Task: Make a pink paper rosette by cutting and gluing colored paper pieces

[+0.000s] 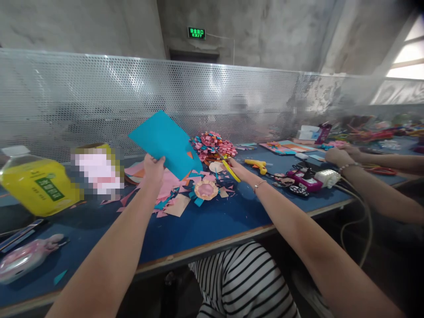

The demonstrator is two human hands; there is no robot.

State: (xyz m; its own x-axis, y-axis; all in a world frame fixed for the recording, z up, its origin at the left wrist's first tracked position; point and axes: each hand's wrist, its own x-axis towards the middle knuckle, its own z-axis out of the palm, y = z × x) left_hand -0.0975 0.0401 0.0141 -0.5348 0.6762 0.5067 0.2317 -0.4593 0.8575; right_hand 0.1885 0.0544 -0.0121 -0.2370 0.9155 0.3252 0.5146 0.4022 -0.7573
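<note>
My left hand (pixel 153 168) is closed on the lower edge of a turquoise paper sheet (pixel 165 141), holding it tilted up above the blue table (pixel 212 221). My right hand (pixel 236 168) grips yellow-handled scissors (pixel 228 168) just right of the sheet's lower corner. Below and between the hands lie pink, peach and turquoise paper scraps (pixel 172 194) and a round paper flower (pixel 206 189). Behind the scissors sits a pile of folded pink and blue paper pieces (pixel 213 145).
A yellow bottle (pixel 36 183) stands at the left, a pink device (pixel 26 258) near the front left edge. A yellow glue gun (pixel 256 164), a magenta box (pixel 303 181) and a white block (pixel 327 177) lie right. Another person's arms (pixel 364 165) rest there. A perforated metal screen (pixel 99 97) backs the table.
</note>
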